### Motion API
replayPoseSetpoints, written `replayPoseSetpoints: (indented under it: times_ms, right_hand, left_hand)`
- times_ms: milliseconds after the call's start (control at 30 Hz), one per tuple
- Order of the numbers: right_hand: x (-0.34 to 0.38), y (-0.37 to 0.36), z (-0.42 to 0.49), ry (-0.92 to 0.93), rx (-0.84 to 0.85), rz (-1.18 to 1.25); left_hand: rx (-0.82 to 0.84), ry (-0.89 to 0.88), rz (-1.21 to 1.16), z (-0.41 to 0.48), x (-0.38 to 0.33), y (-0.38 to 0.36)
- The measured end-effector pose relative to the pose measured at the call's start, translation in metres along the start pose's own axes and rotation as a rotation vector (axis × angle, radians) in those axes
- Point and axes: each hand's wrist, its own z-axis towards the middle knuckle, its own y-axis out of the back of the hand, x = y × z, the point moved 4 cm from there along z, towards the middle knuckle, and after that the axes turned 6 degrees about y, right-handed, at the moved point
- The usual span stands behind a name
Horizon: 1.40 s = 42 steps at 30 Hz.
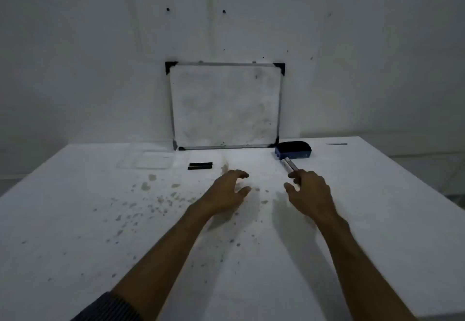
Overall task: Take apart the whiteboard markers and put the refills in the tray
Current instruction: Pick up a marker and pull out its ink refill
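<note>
My right hand [310, 192] grips a whiteboard marker [289, 164] by its near end; the marker points away toward the back of the table. My left hand [227, 190] hovers over the table with fingers curled and apart, holding nothing, a short way left of the right hand. Two black stick-like refills [200, 166] lie side by side on the table, further back and to the left. Left of them sits a clear shallow tray [147, 161], hard to make out against the white surface.
A small whiteboard [225, 105] leans against the wall at the back. A blue eraser [293, 150] lies by its lower right corner, just behind the marker. The white table [100, 232] is speckled with grey stains. A thin dark mark or object lies far right at the back.
</note>
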Motion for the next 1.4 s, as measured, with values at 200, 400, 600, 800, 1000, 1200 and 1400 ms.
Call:
replayPoseSetpoints:
  times_ms: [200, 400, 600, 800, 1000, 1200, 1400]
  right_hand:
    - [-0.013, -0.017, 0.052, 0.008, -0.077, -0.417]
    - [-0.017, -0.032, 0.068, -0.067, -0.159, -0.513]
    - [-0.011, -0.041, 0.06, -0.126, -0.1, -0.567]
    - [0.046, -0.031, 0.033, 0.113, 0.096, 0.151]
    - [0.079, -0.032, 0.022, -0.095, 0.269, 0.825]
    - [0.098, -0.073, 0.031, -0.331, 0.215, 1.314]
    - [0.092, -0.099, 0.024, -0.342, 0.092, 1.102]
  left_hand:
    - [-0.166, -0.097, 0.185, 0.033, 0.026, -0.028]
    - [-0.255, -0.183, 0.18, 0.045, 0.038, -0.035]
    - [-0.215, -0.137, 0.067, 0.033, 0.029, -0.027]
    - [-0.255, 0.084, -0.51, 0.013, 0.008, 0.014]
    - [-0.36, 0.023, -0.485, -0.001, 0.026, 0.054]
    - [-0.36, 0.148, -0.727, -0.008, 0.041, 0.033]
    - [-0.278, 0.084, -0.575, 0.0, 0.041, 0.023]
